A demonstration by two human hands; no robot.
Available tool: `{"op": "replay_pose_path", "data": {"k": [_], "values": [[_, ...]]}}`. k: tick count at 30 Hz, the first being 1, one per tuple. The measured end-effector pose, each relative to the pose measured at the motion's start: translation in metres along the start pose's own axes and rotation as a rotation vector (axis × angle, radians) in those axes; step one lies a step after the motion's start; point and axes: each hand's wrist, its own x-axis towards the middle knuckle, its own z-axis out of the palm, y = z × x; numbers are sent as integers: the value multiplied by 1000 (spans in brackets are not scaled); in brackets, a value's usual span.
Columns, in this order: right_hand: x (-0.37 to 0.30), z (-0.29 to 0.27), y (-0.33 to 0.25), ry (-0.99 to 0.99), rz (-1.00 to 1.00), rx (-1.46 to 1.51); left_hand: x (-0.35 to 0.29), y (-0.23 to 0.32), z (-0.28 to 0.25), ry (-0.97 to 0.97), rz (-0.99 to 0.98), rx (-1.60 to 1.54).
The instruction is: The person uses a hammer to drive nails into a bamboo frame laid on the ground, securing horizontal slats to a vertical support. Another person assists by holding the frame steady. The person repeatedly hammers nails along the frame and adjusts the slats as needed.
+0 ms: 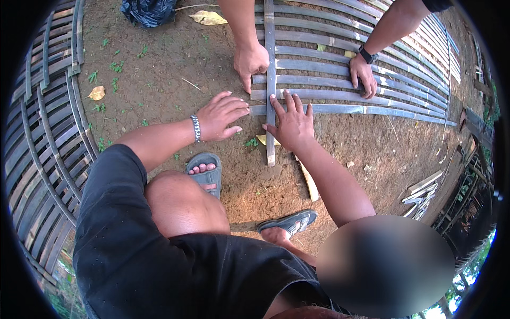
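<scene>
A panel of long greyish bamboo slats (361,109) lies on the ground, with a narrow cross strip (271,151) running over the slats' left ends. My left hand (220,118) is open, its fingertips by the end of the nearest slat; whether they touch it I cannot tell. My right hand (291,121) lies spread over the cross strip and the two nearest slats, gripping nothing. Across from me, a co-worker's hand (251,61) points a finger at a slat end beside the strip. The co-worker's other hand (363,78), below a black wristwatch (366,55), rests on the slats.
Another slatted panel (40,159) stands along the left side. A black plastic bag (147,11) and dry leaves (207,18) lie at the far left. Split bamboo pieces (422,194) are piled at right; one loose piece (308,181) lies near my sandalled foot (287,223).
</scene>
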Motion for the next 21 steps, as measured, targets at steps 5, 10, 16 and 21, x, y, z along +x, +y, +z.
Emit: {"op": "replay_pose_path", "data": {"k": [5,10,16,21], "values": [[-1,-9,-1,-50,5,-15,-2,-55,-57,632,-253,134],[1,-11,-1,-89,10,-37,20,-195,-160,957,-627,273],[1,-16,-1,-124,3,-39,49,-257,-187,635,-946,323],[3,-22,0,-197,1,-80,64,-264,-156,497,-1116,379]]}}
